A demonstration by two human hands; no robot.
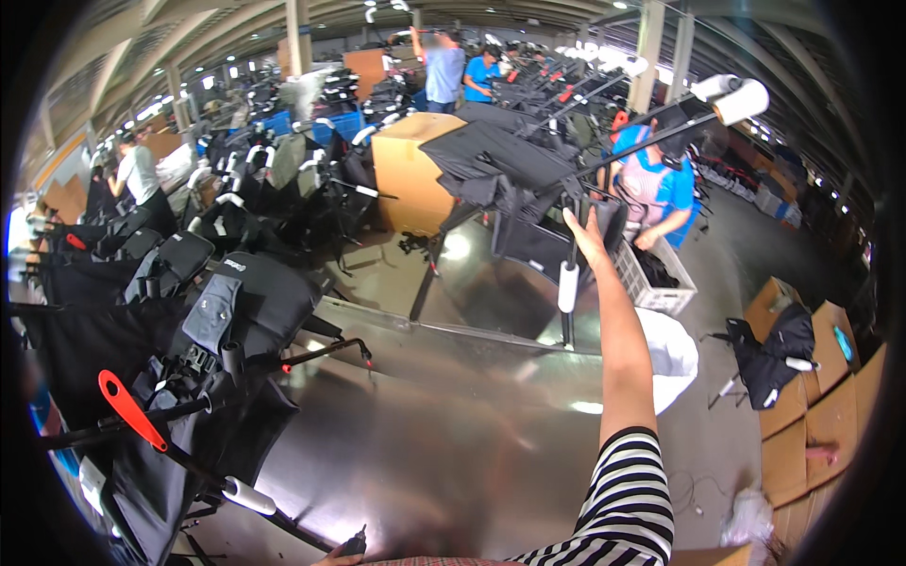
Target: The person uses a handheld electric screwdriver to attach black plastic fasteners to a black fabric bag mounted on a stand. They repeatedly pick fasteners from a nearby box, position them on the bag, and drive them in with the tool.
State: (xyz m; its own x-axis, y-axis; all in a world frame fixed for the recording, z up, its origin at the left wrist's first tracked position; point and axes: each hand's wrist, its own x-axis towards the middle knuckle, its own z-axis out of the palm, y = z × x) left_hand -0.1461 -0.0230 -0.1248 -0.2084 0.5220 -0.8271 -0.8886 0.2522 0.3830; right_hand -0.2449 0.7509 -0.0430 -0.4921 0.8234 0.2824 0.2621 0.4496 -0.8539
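While your right arm stretches well forward in the head view, your right hand (590, 243) is up against the post of a black frame (533, 247). Its fingers (593, 223) are spread, the thumb set apart over the post; whether they press on it, you cannot tell. Most of the frame's cloth lies left of those fingers. Below them the post wears a white sleeve (567, 287), and up to their right its poles end in white grips (743, 101). A co-worker (679, 189) in blue leans over a grey crate (672, 300) just right of your fingers, and a carton (411, 174) stands farther off to their left.

Your left hand (336, 558) barely shows at the lower edge, beside a dark pointed tool (355, 541); you cannot tell whether its fingers hold it. Ahead of them spreads the shiny table (425, 424). To their left, a second frame (250, 311) carries a red strip (130, 410).
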